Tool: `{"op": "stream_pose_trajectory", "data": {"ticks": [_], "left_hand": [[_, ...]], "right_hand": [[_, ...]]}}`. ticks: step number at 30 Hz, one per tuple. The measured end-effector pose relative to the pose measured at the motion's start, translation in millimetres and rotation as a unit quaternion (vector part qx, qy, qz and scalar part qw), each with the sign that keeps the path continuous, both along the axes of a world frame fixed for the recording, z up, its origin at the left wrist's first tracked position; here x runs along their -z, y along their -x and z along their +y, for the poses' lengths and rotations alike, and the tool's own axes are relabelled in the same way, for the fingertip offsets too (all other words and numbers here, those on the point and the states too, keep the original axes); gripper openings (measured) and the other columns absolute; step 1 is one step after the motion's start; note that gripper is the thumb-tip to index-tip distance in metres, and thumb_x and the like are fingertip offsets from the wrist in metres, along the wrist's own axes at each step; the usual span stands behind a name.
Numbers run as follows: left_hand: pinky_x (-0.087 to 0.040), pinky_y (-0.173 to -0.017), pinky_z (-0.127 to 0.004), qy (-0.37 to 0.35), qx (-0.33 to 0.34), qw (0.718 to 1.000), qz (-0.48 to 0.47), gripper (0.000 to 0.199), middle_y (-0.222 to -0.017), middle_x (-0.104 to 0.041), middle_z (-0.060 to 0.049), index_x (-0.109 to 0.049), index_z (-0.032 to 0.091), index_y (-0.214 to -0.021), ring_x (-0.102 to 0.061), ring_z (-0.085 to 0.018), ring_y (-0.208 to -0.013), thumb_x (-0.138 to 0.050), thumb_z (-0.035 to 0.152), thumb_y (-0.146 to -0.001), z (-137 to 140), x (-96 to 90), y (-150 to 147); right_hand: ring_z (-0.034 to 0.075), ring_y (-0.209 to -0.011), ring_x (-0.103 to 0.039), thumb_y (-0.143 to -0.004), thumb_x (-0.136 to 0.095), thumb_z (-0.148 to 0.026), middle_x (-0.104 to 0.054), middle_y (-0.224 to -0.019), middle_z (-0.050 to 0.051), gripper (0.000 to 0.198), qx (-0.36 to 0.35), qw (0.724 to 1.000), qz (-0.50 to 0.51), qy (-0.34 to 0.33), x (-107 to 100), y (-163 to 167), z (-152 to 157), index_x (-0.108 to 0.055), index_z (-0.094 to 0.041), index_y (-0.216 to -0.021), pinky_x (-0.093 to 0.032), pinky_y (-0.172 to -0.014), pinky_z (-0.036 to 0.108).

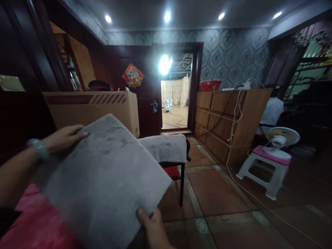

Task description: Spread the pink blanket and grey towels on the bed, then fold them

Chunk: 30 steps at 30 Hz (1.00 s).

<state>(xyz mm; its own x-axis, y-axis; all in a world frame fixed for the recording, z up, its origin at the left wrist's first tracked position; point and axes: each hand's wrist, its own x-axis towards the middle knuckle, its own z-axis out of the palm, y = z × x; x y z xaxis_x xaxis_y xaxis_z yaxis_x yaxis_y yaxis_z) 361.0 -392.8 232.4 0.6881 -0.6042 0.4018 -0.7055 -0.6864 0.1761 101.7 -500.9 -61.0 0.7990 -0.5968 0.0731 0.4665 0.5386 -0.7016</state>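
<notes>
A flat grey plush piece [109, 173], square-cornered and fuzzy like a folded cloth or mat, is held up tilted in front of me. My left hand [64, 138], with a pale bracelet at the wrist, grips its upper left edge, thumb on the near face. Near the lower right edge my right hand [153, 224] pinches it, thumb on top and the other fingers mostly hidden behind. Just beyond, a similar grey plush piece [168, 148] hangs over the back of a black chair [183, 183] with a red seat.
A large cardboard box [103, 107] stands at the left. Wooden cabinets [238, 121] carry a red basin [210, 85] and cables. At right, a fan [281, 140] sits on a pink-and-white stool [271, 169], with a cord across the tiled floor. A person in white [272, 110] is behind.
</notes>
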Motion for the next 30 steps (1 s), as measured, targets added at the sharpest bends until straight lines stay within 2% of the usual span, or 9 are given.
{"op": "stream_pose_trajectory", "data": {"ticks": [5, 8, 11, 14, 16, 19, 23, 26, 30], "left_hand": [[-0.041, -0.094, -0.028, -0.019, 0.093, 0.993, -0.07, 0.05, -0.096, -0.065, -0.002, -0.063, 0.009, -0.103, -0.057, -0.016, -0.093, -0.04, 0.052, -0.092, -148, -39.9, 8], [-0.039, -0.098, -0.031, -0.03, 0.14, 0.981, -0.132, 0.032, -0.095, -0.063, -0.004, -0.064, 0.005, -0.103, -0.056, -0.017, -0.097, -0.048, 0.031, -0.094, -213, -58.4, 19], [-0.039, -0.102, -0.036, -0.023, 0.163, 0.972, -0.171, 0.028, -0.101, -0.064, -0.006, -0.066, 0.007, -0.108, -0.057, -0.023, -0.108, -0.051, 0.025, -0.094, -269, -70.2, 27], [-0.04, -0.105, -0.04, -0.005, 0.15, 0.973, -0.175, 0.035, -0.121, -0.063, -0.01, -0.064, 0.014, -0.124, -0.054, -0.028, -0.121, -0.054, 0.022, -0.091, -321, -62.2, 33], [-0.038, -0.108, -0.044, -0.014, 0.159, 0.974, -0.16, 0.048, -0.139, -0.055, -0.01, -0.056, 0.021, -0.136, -0.049, -0.03, -0.13, -0.058, 0.021, -0.088, -347, -39.3, 36], [-0.034, -0.112, -0.048, -0.096, 0.217, 0.967, -0.095, 0.051, -0.148, -0.051, -0.008, -0.055, 0.028, -0.139, -0.044, -0.03, -0.137, -0.058, 0.028, -0.089, -363, 17.2, 36], [-0.041, -0.106, -0.04, -0.13, 0.248, 0.959, 0.04, 0.041, -0.133, -0.065, -0.006, -0.069, 0.027, -0.123, -0.055, -0.028, -0.129, -0.045, 0.042, -0.093, -348, 89.0, 24], [-0.047, -0.095, -0.034, -0.063, 0.239, 0.964, 0.096, 0.045, -0.114, -0.074, -0.006, -0.076, 0.026, -0.106, -0.064, -0.027, -0.113, -0.038, 0.047, -0.093, -330, 110.2, 11], [-0.047, -0.091, -0.034, -0.014, 0.198, 0.974, 0.104, 0.042, -0.105, -0.075, -0.007, -0.075, 0.024, -0.092, -0.066, -0.027, -0.105, -0.041, 0.048, -0.089, -296, 112.0, -7]], "right_hand": [[0.029, -0.101, -0.067, -0.057, -0.084, -0.069, -0.075, -0.102, 0.01, 0.066, 0.123, 0.991, 0.047, -0.006, -8, -15, -57, -0.072, -0.017, -0.098, -0.052, -0.094, 0.043], [0.029, -0.106, -0.066, -0.062, -0.079, -0.07, -0.075, -0.107, 0.01, 0.065, 0.188, 0.981, 0.056, 0.001, -18, -29, -83, -0.072, -0.017, -0.101, -0.051, -0.097, 0.042], [0.029, -0.108, -0.066, -0.067, -0.074, -0.07, -0.074, -0.109, 0.011, 0.063, 0.216, 0.975, 0.057, 0.003, -34, -45, -105, -0.071, -0.016, -0.101, -0.052, -0.096, 0.04], [0.028, -0.104, -0.067, -0.069, -0.07, -0.072, -0.074, -0.102, 0.012, 0.061, 0.252, 0.964, 0.081, -0.006, -43, -63, -125, -0.068, -0.016, -0.095, -0.055, -0.088, 0.037], [0.026, -0.093, -0.068, -0.069, -0.067, -0.075, -0.073, -0.092, 0.01, 0.061, 0.258, 0.961, 0.092, -0.029, -41, -75, -136, -0.065, -0.018, -0.089, -0.056, -0.077, 0.035], [0.023, -0.076, -0.066, -0.065, -0.067, -0.077, -0.069, -0.078, 0.007, 0.062, 0.236, 0.964, 0.097, -0.078, -27, -88, -146, -0.06, -0.019, -0.086, -0.054, -0.061, 0.032], [0.024, -0.087, -0.067, -0.063, -0.072, -0.072, -0.07, -0.087, 0.008, 0.064, 0.199, 0.973, 0.068, -0.091, -12, -92, -152, -0.061, -0.018, -0.095, -0.056, -0.062, 0.031], [0.027, -0.095, -0.067, -0.061, -0.075, -0.068, -0.071, -0.093, 0.01, 0.062, 0.184, 0.977, 0.07, -0.082, -10, -88, -155, -0.062, -0.018, -0.094, -0.057, -0.068, 0.034], [0.026, -0.101, -0.066, -0.061, -0.082, -0.057, -0.07, -0.099, 0.008, 0.06, 0.172, 0.981, 0.041, -0.076, -1, -64, -165, -0.062, -0.02, -0.103, -0.058, -0.077, 0.038]]}}
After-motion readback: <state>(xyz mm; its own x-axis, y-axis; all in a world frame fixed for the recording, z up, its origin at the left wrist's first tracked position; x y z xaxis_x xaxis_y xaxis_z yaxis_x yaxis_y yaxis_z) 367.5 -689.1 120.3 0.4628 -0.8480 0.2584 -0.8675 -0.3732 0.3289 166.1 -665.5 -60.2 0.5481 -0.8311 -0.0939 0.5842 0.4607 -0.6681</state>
